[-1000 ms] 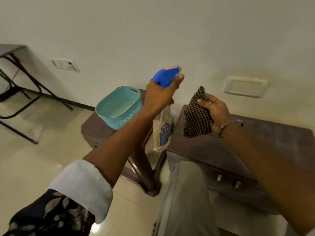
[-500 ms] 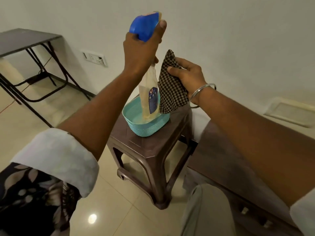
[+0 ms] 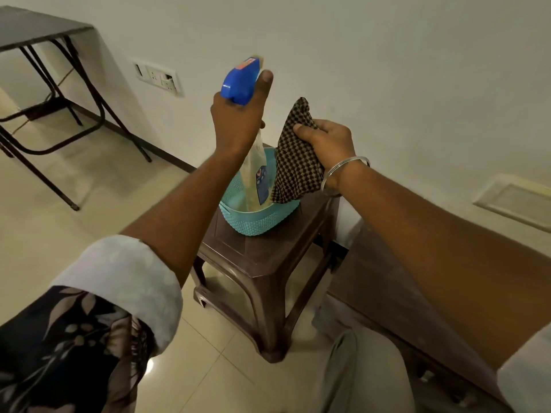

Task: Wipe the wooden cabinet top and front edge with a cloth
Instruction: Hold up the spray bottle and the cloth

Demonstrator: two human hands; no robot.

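The cabinet (image 3: 366,281) lies low at your right, and the cloth (image 3: 293,168) is not on it: your right grip (image 3: 325,141) pinches it in the air above the basket (image 3: 256,222) at the stool's (image 3: 262,263) far edge. Your left grip (image 3: 238,123), curled round the spray bottle (image 3: 240,81), could mist the wall (image 3: 387,70) if aimed wide.

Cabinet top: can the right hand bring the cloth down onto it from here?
Probably yes. The right hand grips the cloth over the basket, and the cabinet top lies just below its forearm with nothing visible between. The left hand holds the spray bottle on the far side.
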